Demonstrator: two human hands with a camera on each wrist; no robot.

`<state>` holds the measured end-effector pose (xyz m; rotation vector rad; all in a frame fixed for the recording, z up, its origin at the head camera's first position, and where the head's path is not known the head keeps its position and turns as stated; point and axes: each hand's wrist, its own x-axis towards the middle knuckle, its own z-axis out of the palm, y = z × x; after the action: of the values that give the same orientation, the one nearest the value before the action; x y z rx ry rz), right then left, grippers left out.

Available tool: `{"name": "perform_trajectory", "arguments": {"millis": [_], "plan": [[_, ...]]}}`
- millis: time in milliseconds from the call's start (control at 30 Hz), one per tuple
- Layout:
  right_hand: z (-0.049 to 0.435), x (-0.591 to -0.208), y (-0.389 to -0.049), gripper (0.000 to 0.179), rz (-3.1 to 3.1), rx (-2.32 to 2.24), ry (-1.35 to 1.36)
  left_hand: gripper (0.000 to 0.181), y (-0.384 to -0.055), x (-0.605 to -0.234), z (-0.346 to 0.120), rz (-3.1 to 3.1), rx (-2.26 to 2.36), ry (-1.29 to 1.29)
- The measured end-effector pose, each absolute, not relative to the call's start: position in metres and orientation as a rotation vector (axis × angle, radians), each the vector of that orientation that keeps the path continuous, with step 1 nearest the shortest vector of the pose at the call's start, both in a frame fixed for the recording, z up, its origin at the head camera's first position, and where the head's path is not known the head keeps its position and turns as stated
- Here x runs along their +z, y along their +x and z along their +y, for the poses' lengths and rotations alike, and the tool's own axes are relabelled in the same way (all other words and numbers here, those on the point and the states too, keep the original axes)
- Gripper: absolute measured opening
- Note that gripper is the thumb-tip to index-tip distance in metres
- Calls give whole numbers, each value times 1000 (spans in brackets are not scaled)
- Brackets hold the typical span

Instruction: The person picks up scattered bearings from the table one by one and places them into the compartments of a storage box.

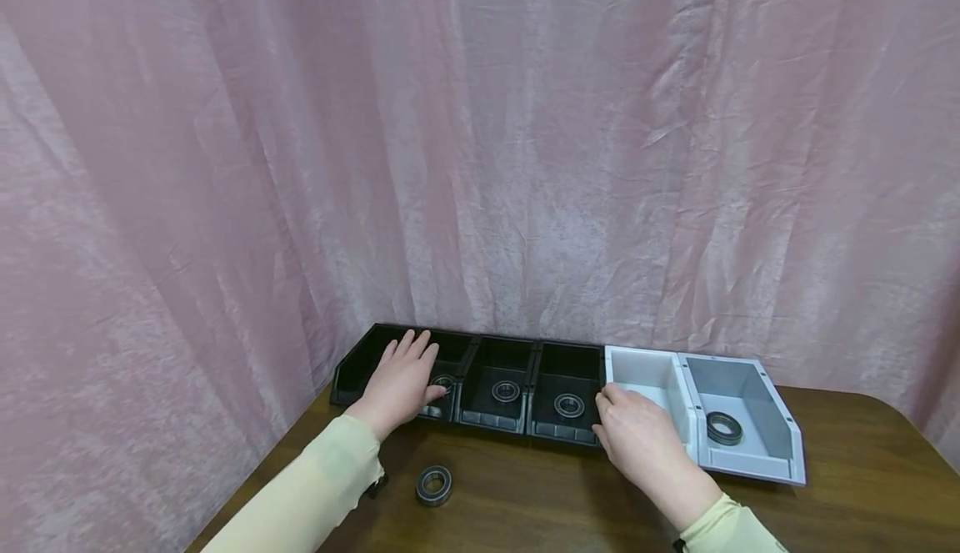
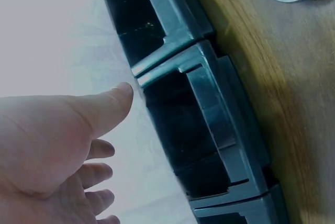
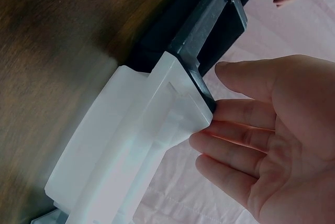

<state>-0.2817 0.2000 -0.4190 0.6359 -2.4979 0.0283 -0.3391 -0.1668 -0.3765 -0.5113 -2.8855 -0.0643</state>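
Observation:
My left hand (image 1: 399,382) hovers over the left black bins with its fingers spread and holds nothing. Under its thumb a bearing (image 1: 444,383) shows partly in a black bin (image 1: 442,409). My right hand (image 1: 637,436) is at the seam between the rightmost black bin (image 1: 566,432) and the white bin (image 1: 645,361). In the right wrist view its loosely extended fingers (image 3: 235,150) lie right at the rims, with nothing in the palm. One ring-shaped bearing (image 1: 569,405) lies in that rightmost black bin, another bearing (image 1: 506,391) in the black bin beside it.
A pale grey bin (image 1: 776,419) ends the row on the right, with a darker bearing (image 1: 724,429) inside. Another bearing (image 1: 433,486) lies on the wooden table (image 1: 517,503) in front of the bins. A pink curtain (image 1: 480,161) hangs behind the row.

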Motion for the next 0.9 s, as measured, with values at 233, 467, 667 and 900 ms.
{"name": "perform_trajectory", "arguments": {"millis": [233, 467, 667, 900], "plan": [[200, -419, -282, 38, -2505, 28, 636, 73, -324, -371, -167, -2854, -75, -530], [200, -420, -282, 37, -2490, 26, 643, 73, -309, -372, -166, -2825, -57, -561], [201, -420, -283, 38, -2497, 23, 642, 74, -299, -376, -166, -2818, -75, -580], [200, -419, -283, 38, -2517, 24, 638, 76, -287, -382, -166, -2830, -121, -604]]}}
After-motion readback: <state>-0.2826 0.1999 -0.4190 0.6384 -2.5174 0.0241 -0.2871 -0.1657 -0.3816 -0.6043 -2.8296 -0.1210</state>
